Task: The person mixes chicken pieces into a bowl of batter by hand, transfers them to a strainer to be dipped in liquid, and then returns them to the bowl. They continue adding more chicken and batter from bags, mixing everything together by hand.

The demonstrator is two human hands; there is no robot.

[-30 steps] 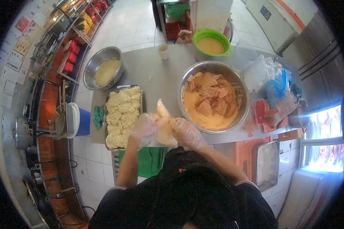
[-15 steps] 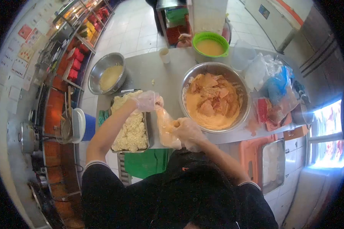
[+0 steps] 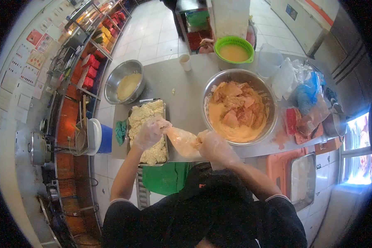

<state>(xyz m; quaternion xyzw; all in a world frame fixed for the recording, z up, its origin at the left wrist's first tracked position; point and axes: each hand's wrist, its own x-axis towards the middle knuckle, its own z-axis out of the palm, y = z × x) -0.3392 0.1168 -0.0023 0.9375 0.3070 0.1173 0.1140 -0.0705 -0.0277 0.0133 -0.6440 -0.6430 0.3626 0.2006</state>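
Observation:
A clear plastic bag (image 3: 183,141), tinted orange inside, is stretched between my two hands near the table's front edge. My left hand (image 3: 151,130), in a see-through glove, is closed on the bag's gathered left end, over the tray's right side. My right hand (image 3: 216,148), gloved too, grips the other end just below the large bowl's rim. Under my left hand, pale, lumpy breaded pieces (image 3: 146,111) fill the metal tray (image 3: 167,155). Raw meat pieces (image 3: 235,101) lie in orange batter in the large steel bowl (image 3: 273,120) to the right.
A steel bowl (image 3: 109,86) with pale mixture stands back left. Toward the back are a white cup (image 3: 185,63), a green basket (image 3: 251,46) over yellowish liquid and a clear container (image 3: 269,60). Plastic bags (image 3: 304,89) crowd the right end. A blue bucket (image 3: 105,136) stands left.
My left hand has come down and turned, now over the tray's contents. The bag between my hands has swung from near upright to slanting sideways. The view has shifted slightly.

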